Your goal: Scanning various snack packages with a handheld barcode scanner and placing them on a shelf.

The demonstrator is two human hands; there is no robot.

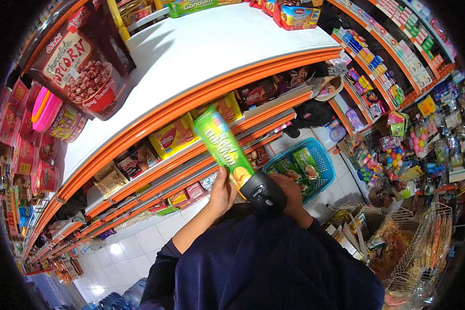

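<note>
A green biscuit pack [225, 151] with pictures of biscuits is held up in front of the shelf edge, slightly blurred. My left hand [221, 193] grips its lower left side, the thumb lying along the wrapper. A rounded black plastic object [264, 194] covers the pack's lower end; what it is I cannot tell. Beside and partly behind it is my right hand [290, 193], its fingers mostly hidden, so its grip does not show. Beyond that hand, a blue plastic basket [330, 170] on the floor contains several green packs [306, 163].
A white shelf top [201, 50] with an orange edge bears a chocolate popcorn pouch [81, 66], a pink-lidded tub [58, 116] and a red biscuit box [297, 16]. Yellow wafer packs [173, 135] fill a lower shelf. Wire baskets [403, 232] of snacks stand at right.
</note>
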